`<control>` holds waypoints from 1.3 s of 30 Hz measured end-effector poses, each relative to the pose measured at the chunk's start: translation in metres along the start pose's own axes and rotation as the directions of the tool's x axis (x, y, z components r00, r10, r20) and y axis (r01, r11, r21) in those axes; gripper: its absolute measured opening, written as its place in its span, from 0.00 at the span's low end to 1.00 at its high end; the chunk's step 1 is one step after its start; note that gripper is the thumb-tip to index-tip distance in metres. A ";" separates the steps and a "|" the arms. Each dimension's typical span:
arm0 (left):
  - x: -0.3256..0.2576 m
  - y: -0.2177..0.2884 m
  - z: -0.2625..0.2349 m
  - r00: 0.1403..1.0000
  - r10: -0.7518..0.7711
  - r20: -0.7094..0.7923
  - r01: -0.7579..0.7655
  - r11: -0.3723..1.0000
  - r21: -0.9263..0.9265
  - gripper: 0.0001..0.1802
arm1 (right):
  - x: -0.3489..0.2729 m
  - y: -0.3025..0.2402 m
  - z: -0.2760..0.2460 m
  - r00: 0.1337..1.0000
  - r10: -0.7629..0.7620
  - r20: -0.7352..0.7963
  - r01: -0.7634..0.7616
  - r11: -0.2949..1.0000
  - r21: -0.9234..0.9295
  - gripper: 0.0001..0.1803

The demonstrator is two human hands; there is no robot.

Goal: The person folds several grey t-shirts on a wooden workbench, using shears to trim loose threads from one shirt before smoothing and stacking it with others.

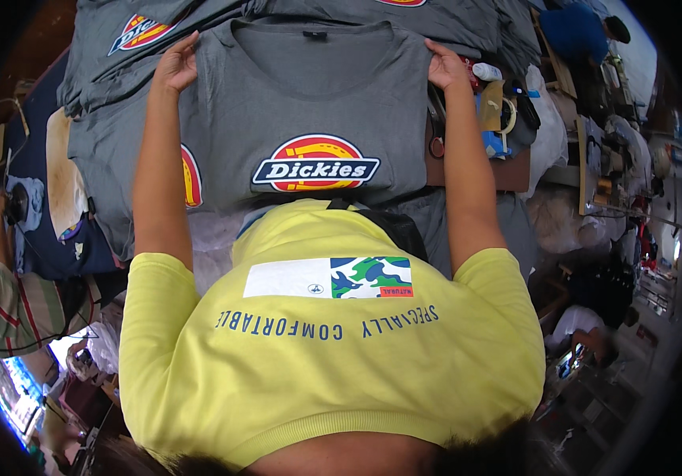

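We're at the spread step: left hand (176, 67) and right hand (445, 67) pinch the grey T-shirt (309, 103) at its shoulders, fingers closed on fabric. Next probably needs an even pull.

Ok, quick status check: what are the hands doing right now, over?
Left hand and right hand each pinch a shoulder of the grey T-shirt. Shirt lies flat, chest print up, on a pile of grey shirts. Nothing on top of it.
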State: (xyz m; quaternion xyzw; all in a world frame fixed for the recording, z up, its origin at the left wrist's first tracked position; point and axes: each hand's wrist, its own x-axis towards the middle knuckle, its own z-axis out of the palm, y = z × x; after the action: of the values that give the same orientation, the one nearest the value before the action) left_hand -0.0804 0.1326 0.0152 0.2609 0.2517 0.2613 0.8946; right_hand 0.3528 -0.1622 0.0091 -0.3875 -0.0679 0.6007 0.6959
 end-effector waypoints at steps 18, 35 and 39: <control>-0.082 -0.042 0.008 0.951 0.159 -0.265 0.109 0.631 0.768 0.28 | -0.047 0.036 0.020 0.988 -0.006 -0.156 -0.088 0.804 -0.588 0.18; -0.235 -0.152 0.028 0.821 0.570 -0.032 0.301 -0.385 0.873 0.12 | -0.193 0.124 -0.007 0.941 -0.207 -0.269 -0.280 -0.026 -0.960 0.17; -0.236 -0.155 0.022 0.839 0.538 -0.081 0.362 -0.440 0.822 0.12 | -0.198 0.121 -0.004 0.979 -0.184 -0.089 -0.112 -0.117 -0.987 0.16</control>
State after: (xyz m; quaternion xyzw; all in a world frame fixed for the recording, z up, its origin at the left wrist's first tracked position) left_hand -0.1893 -0.1288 0.0131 0.8278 0.5490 0.0632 0.0965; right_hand 0.2067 -0.3429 0.0051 -0.8321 -0.4349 0.2864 0.1910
